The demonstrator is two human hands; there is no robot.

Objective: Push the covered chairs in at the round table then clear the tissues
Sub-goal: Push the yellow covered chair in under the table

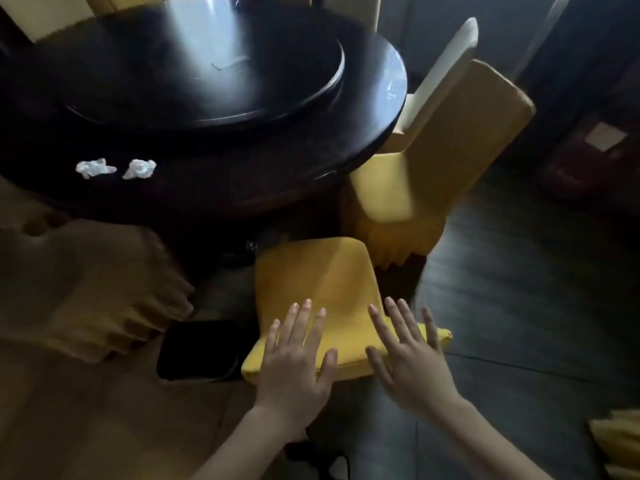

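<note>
Chair [325, 296], left hand [294, 362], right hand [412, 355] flat above

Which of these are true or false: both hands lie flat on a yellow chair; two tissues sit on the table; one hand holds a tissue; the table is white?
1. Both hands lie flat on a yellow chair. True: the left hand and right hand have straight fingers on the chair.
2. Two tissues sit on the table. True: tissues, table.
3. One hand holds a tissue. False: neither does.
4. The table is white. False: it is dark.
</note>
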